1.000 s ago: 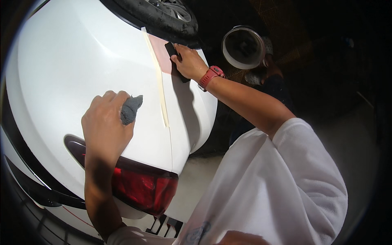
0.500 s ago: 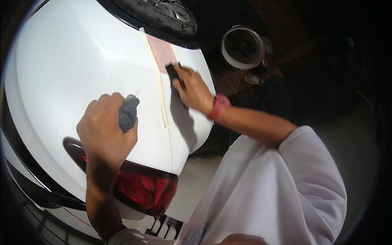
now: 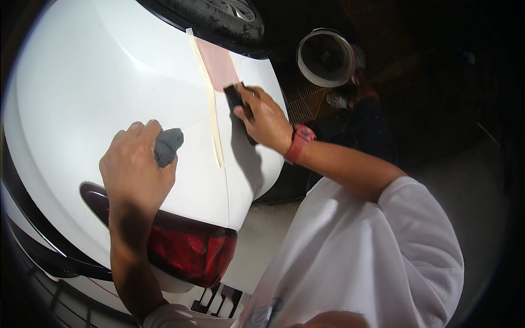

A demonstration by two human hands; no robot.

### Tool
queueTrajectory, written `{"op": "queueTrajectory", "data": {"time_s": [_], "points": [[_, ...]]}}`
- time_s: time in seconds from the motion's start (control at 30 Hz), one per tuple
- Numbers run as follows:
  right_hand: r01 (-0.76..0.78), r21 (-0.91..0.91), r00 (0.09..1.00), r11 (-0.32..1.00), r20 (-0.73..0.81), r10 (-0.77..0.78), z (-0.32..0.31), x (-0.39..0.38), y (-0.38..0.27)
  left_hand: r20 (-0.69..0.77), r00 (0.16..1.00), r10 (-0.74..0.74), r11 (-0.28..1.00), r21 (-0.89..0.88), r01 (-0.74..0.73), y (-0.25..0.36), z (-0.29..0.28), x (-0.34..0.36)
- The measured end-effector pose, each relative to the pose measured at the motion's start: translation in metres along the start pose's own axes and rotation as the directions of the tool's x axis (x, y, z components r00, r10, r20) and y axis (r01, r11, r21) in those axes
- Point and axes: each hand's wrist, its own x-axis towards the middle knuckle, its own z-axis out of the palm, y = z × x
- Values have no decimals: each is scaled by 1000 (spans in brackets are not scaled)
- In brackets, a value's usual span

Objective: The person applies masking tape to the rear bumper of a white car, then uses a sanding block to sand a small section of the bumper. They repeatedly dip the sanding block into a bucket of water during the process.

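Observation:
A white car panel [image 3: 147, 93] fills the left and middle of the view. My right hand [image 3: 266, 117], with a red watch [image 3: 301, 143] on its wrist, is closed on a dark sanding block [image 3: 234, 98]. The block lies against the panel at the lower end of a pinkish filler patch [image 3: 217, 65]. A strip of cream masking tape [image 3: 211, 104] runs along the patch's left side and on past it. Farther left, my left hand [image 3: 136, 164] grips a crumpled grey cloth [image 3: 168, 146] over the panel; whether they touch it is unclear.
A red tail light [image 3: 191, 249] sits below my left hand. The car's wheel [image 3: 229, 22] is at the top. A round bucket [image 3: 325, 57] stands on the floor to the right, beside my speckled shoes [image 3: 339, 99].
My right hand and the sanding block have shifted slightly right on the panel. The left hand has drawn a little left with the cloth; the whole view has tilted slightly.

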Motion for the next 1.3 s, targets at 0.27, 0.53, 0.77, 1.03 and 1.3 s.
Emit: {"op": "queueTrajectory", "data": {"time_s": [0.27, 0.53, 0.77, 1.03, 1.3], "points": [[17, -51, 1000, 999, -22, -18, 9, 13, 15, -10, 1000, 2, 1000, -10, -2, -1, 6, 5], [-163, -205, 986, 965, -6, 165, 1, 100, 32, -56, 998, 34, 999, -12, -35, -1, -1, 8], [-27, 27, 997, 999, -77, 29, 7, 34, -14, -9, 1000, 7, 1000, -6, -7, -2, 4, -3], [-11, 40, 1000, 999, -24, 12, 2, 28, -23, -37, 999, 18, 1000, -17, -19, -3, 6, 1], [-87, -27, 995, 996, -52, 86, -1, 86, -22, -74, 997, 37, 999, -30, -39, -7, 7, 4]]}}
